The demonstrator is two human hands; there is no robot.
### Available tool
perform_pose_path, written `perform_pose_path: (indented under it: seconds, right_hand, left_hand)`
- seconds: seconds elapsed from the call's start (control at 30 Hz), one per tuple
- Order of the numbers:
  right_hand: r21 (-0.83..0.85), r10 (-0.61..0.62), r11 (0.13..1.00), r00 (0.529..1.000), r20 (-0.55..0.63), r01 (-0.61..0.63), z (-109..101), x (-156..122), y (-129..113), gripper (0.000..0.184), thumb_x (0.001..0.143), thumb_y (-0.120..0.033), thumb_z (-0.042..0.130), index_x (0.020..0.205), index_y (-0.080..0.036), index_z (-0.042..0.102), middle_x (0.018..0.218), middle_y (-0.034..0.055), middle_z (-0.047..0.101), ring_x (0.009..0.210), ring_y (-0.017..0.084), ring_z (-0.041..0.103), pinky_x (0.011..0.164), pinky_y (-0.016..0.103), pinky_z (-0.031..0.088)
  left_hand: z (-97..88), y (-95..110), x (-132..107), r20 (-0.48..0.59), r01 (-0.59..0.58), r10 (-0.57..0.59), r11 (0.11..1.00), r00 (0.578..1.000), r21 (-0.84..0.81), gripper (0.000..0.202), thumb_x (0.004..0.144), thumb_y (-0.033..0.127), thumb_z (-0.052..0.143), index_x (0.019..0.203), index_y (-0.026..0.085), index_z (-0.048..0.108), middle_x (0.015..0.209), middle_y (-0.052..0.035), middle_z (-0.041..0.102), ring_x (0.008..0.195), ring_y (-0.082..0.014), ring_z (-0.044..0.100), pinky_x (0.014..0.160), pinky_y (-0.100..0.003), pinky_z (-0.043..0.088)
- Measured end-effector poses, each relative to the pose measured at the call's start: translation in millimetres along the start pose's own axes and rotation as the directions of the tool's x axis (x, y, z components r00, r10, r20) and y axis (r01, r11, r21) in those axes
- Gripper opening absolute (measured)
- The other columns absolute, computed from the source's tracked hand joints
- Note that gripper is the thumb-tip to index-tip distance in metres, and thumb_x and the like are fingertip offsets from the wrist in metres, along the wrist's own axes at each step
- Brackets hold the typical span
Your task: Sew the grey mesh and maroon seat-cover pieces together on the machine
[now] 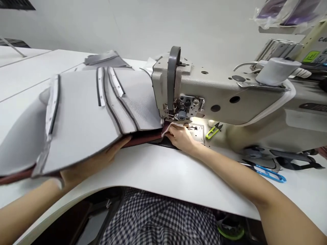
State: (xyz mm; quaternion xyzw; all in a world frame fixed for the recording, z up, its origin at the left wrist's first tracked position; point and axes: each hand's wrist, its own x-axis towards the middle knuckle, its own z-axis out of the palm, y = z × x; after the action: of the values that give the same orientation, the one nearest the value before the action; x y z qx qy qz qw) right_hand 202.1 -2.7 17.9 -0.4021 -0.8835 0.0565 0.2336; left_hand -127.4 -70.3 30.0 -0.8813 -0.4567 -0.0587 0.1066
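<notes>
A large grey padded cover piece (81, 115) with dark piping and a maroon underside lies spread across the white table (158, 173), its right end fed under the sewing machine (230, 98) head. My left hand (99, 160) reaches under the near edge of the piece and holds it up, thumb on the maroon side. My right hand (180, 136) rests by the presser foot, its fingers pinching the fabric's edge at the needle.
Green thread snips (213, 131) lie on the machine bed right of the needle. Blue-handled scissors (270, 173) lie on the table further right. More grey fabric pieces (107, 59) sit at the back. Shelves with bagged goods (288, 13) stand at the top right.
</notes>
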Motion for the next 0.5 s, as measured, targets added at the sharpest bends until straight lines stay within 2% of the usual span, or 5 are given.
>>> perform_pose_path:
  seconds: [0.1,0.2,0.27,0.37,0.5]
  right_hand:
    - [0.002,-0.093,0.996,0.992,0.089,0.094,-2.3,-5.3,2.7,0.022,0.091,-0.008,0.05,0.103,-0.015,0.067,0.098,0.0077,0.068,0.077,0.015,0.062,0.065,0.025,0.046]
    - [-0.003,-0.115,0.993,0.986,0.119,0.116,-5.2,-13.5,1.4,0.024,0.093,-0.01,0.049,0.105,-0.016,0.068,0.098,0.0074,0.067,0.075,0.015,0.061,0.061,0.026,0.045]
    - [-0.006,-0.09,0.996,0.99,0.105,0.091,-6.8,-19.4,-2.1,0.026,0.096,-0.011,0.046,0.108,-0.017,0.068,0.105,0.008,0.067,0.083,0.017,0.063,0.067,0.027,0.048]
    - [0.068,-0.053,0.996,0.997,0.051,0.049,-9.4,-27.6,-7.5,0.026,0.097,-0.014,0.045,0.112,-0.016,0.067,0.114,0.0089,0.066,0.1,0.019,0.063,0.087,0.032,0.05]
    - [0.224,0.048,0.973,0.998,0.031,-0.054,-14.3,-35.3,-6.8,0.023,0.093,-0.014,0.055,0.115,-0.015,0.06,0.11,0.0084,0.067,0.105,0.021,0.061,0.096,0.036,0.049]
  left_hand:
    - [-15.7,3.2,8.3,0.047,-0.154,0.149,0.979,0.988,0.132,0.062,0.081,-0.001,0.036,0.133,0.022,0.059,0.123,-0.0032,0.069,0.106,-0.0231,0.066,0.084,-0.033,0.056]
    - [-31.1,31.7,21.5,0.065,-0.188,0.178,0.955,0.982,0.229,0.045,0.085,0.005,0.04,0.121,0.009,0.067,0.113,-0.0138,0.071,0.088,-0.0261,0.068,0.062,-0.034,0.055]
    - [-36.4,53.6,37.5,0.082,-0.175,0.159,0.951,0.984,0.255,0.043,0.086,0.007,0.044,0.123,0.007,0.065,0.109,-0.0163,0.071,0.087,-0.0284,0.067,0.063,-0.037,0.056]
    - [-36.2,77.6,71.2,0.161,-0.213,0.183,0.956,0.97,0.2,0.053,0.084,0.0,0.042,0.133,0.012,0.059,0.116,-0.0129,0.067,0.1,-0.0275,0.063,0.072,-0.037,0.057]
    - [-30.4,87.6,106.0,0.33,-0.206,0.174,0.977,0.928,0.064,0.057,0.081,0.0,0.044,0.135,0.017,0.057,0.121,-0.0129,0.064,0.105,-0.0281,0.06,0.071,-0.036,0.058]
